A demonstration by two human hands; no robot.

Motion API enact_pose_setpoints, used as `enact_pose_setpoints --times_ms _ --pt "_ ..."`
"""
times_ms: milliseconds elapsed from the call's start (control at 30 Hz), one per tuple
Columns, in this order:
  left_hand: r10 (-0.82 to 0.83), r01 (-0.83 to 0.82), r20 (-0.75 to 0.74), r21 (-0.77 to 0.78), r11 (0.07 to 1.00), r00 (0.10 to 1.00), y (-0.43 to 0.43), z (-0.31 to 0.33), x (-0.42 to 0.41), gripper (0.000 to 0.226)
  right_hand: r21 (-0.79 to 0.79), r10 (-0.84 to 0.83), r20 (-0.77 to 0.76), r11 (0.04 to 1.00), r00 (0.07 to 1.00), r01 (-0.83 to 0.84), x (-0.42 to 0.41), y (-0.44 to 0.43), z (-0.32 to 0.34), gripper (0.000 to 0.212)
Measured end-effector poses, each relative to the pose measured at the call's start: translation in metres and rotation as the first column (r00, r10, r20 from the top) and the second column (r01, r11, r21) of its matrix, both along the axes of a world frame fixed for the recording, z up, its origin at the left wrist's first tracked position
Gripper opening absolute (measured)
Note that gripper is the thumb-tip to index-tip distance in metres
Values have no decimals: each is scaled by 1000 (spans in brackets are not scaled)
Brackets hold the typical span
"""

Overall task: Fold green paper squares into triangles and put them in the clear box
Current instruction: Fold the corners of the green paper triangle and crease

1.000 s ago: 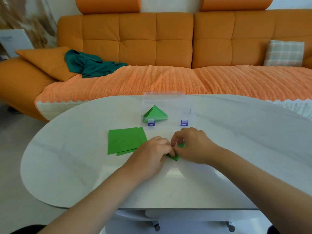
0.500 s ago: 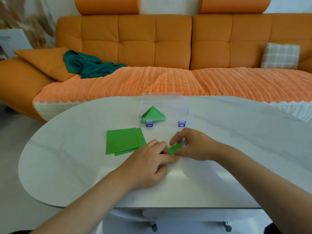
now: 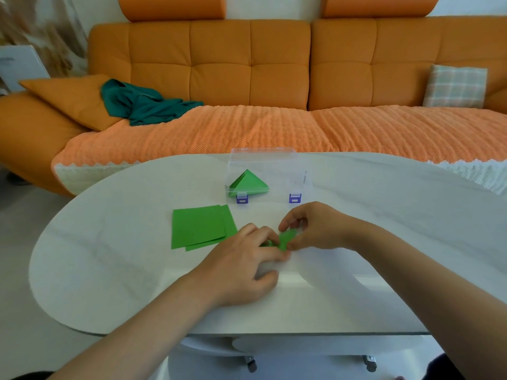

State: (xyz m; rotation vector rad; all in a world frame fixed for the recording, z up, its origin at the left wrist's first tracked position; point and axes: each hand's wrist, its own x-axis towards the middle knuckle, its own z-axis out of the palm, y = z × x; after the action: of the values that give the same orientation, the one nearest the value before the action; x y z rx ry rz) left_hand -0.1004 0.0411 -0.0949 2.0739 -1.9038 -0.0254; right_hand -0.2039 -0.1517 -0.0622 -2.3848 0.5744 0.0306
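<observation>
Orange sofa fills the background, a teal cloth crumpled on its left seat and a plaid cushion propped at the far right. In front of it stands a white oval table. A clear box with two purple latches sits open near the table's far edge, folded green triangles lying in its left end. Flat green paper squares lie stacked just left of the person's hands. The left hand rests on the table, its extended fingers pressing down on a small folded green paper. The right hand, fingers curled, pinches the same piece from the other side, on the table in front of the box.
</observation>
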Motion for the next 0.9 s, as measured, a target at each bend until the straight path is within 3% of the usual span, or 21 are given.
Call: enact_pose_setpoints --times_ms 133,500,733,900 --pt "4 -4 -6 -20 1000 1000 0 -2 0 42 75 -56 8 996 998 55 2 -7 3 19" --pt "3 -3 -21 -31 1000 1000 2 -4 0 41 -5 -167 62 986 984 168 6 -14 -2 39" --pt "35 -54 -186 -98 994 982 -3 -8 4 28 -35 -84 155 995 984 91 -8 -3 -8 33" --pt "55 -90 -239 -138 986 969 -9 -6 13 21 -89 132 200 989 971 -116 -20 7 -5 23"
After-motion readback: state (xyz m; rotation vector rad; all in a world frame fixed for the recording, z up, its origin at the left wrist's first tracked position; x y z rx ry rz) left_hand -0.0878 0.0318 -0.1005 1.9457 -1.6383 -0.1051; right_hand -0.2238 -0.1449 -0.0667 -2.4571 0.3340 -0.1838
